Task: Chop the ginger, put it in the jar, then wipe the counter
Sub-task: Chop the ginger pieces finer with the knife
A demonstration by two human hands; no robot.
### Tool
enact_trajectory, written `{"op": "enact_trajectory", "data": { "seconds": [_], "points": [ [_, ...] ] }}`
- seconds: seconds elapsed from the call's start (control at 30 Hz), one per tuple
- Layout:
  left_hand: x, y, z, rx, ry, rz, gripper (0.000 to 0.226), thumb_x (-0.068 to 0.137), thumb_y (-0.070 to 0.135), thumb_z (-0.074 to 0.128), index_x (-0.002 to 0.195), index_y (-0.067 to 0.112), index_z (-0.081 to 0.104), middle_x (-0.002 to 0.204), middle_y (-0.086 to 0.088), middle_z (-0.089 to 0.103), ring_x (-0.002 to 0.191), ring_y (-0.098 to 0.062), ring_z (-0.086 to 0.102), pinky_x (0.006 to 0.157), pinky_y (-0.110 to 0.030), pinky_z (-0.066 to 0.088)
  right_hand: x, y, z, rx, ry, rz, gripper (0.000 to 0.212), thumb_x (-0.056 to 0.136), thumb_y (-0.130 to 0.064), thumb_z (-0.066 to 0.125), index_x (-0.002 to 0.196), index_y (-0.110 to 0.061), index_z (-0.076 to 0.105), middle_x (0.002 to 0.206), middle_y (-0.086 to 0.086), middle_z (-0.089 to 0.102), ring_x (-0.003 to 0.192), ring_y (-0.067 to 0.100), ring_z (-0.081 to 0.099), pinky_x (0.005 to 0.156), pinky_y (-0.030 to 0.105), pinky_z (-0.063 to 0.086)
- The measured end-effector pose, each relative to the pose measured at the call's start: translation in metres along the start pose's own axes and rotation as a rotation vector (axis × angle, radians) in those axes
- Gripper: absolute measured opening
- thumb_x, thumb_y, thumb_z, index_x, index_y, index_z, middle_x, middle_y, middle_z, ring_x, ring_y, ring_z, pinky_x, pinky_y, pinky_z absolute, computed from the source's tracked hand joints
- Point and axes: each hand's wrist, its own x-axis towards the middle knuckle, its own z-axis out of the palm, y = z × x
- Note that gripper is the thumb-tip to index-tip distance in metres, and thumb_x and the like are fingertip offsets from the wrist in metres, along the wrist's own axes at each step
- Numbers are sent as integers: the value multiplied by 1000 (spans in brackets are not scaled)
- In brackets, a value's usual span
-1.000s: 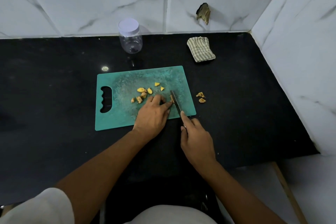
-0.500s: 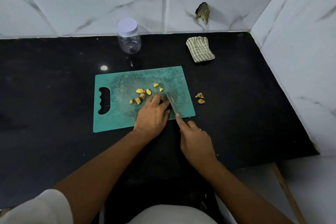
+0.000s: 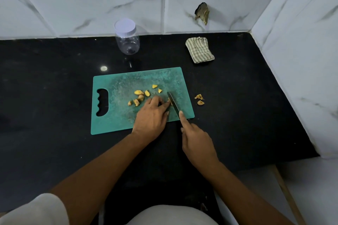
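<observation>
A teal cutting board [image 3: 117, 86] lies on the black counter [image 3: 45, 97]. Several yellow ginger pieces [image 3: 141, 95] are scattered on its middle. My left hand [image 3: 150, 117] rests on the board, its fingertips pinching a small ginger piece [image 3: 169, 99] against the blade. My right hand [image 3: 195, 140] grips the knife [image 3: 173, 103] with the index finger stretched along its spine; the blade stands on the board beside my left fingertips. A clear plastic jar [image 3: 127, 37] with a white lid on stands upright behind the board. A striped folded cloth [image 3: 199, 49] lies at the back right.
Two or three ginger bits [image 3: 200, 99] lie on the counter just right of the board. White marble-tile walls close the back and the right side. A dark broken spot [image 3: 202, 12] marks the back wall. The counter's front edge runs near my body.
The knife blade has shifted slightly back and forth beside my left fingertips, as in slicing. Both hands stay in nearly the same place.
</observation>
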Motion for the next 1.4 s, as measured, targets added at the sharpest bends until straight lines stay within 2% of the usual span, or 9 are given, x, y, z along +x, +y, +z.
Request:
{"op": "enact_trajectory", "data": {
  "seconds": [0.57, 0.73, 0.83, 0.93, 1.0, 1.07, 1.17, 1.3, 1.4],
  "points": [
    [-1, 1, 2, 42, 25, 36, 39, 100, 29, 58, 135, 13, 64, 119, -5, 54, 106, -24, 52, 83, -40, 56, 14, -11, -5, -251, -115, 16, 73, 108, -20, 41, 165, -34, -2, 122, 10, 59, 88, 28, 66, 70, 37, 45],
    [-1, 2, 2, 36, 35, 14, 39, 100, 31, 57, 135, 15, 64, 118, -6, 54, 105, -25, 53, 82, -39, 56, -7, 1, -6, -277, -145, 20, 76, 108, -23, 42, 163, -36, -9, 119, 7, 58, 85, 23, 65, 72, 37, 52],
    [-3, 2, 3, 34, 35, 9, 40, 100, 30, 57, 136, 14, 63, 119, -6, 54, 106, -26, 54, 83, -40, 55, -3, -1, -5, -267, -123, 6, 74, 108, -22, 42, 164, -36, -3, 116, 7, 59, 84, 26, 66, 73, 40, 53],
    [-2, 2, 3, 31, 30, 7, 40, 100, 29, 58, 136, 14, 63, 119, -6, 55, 105, -26, 54, 84, -40, 55, 19, -2, -3, -88, -14, 6, 65, 107, -22, 44, 164, -36, 16, 106, 8, 63, 83, 28, 65, 72, 41, 52],
    [-2, 3, 3, 37, 19, 5, 38, 100, 29, 58, 135, 13, 63, 119, -7, 55, 106, -26, 54, 86, -41, 55, 30, 1, -3, 152, 5, 40, 58, 107, -23, 47, 161, -37, 31, 89, 4, 63, 74, 20, 62, 68, 37, 51],
    [-2, 2, 2, 33, 17, 0, 39, 100, 29, 59, 135, 13, 63, 119, -8, 55, 107, -27, 54, 88, -42, 55, 36, 4, -6, 425, -29, 95, 53, 106, -22, 49, 156, -41, 40, 80, 5, 64, 61, 13, 58, 59, 36, 55],
    [-3, 3, 2, 19, 15, -17, 45, 100, 30, 59, 141, 12, 58, 122, -9, 54, 109, -27, 54, 90, -41, 54, 35, 11, -16, 699, -72, 174, 51, 108, -18, 49, 151, -44, 45, 84, 10, 68, 48, 15, 54, 41, 27, 45],
    [-2, 5, 1, 22, 10, -25, 50, 101, 32, 56, 149, 20, 51, 123, -7, 53, 111, -25, 52, 89, -39, 55, 34, 19, -23, 712, -16, 158, 50, 108, -20, 50, 153, -44, 44, 84, 8, 68, 47, 16, 54, 41, 26, 44],
    [1, 7, 0, 53, -5, -8, 47, 102, 32, 52, 148, 25, 51, 120, -6, 52, 109, -25, 51, 86, -40, 55, 31, 23, -24, 634, -10, 144, 50, 108, -21, 50, 153, -42, 44, 83, 3, 68, 50, 10, 57, 48, 34, 52]
  ]
}}
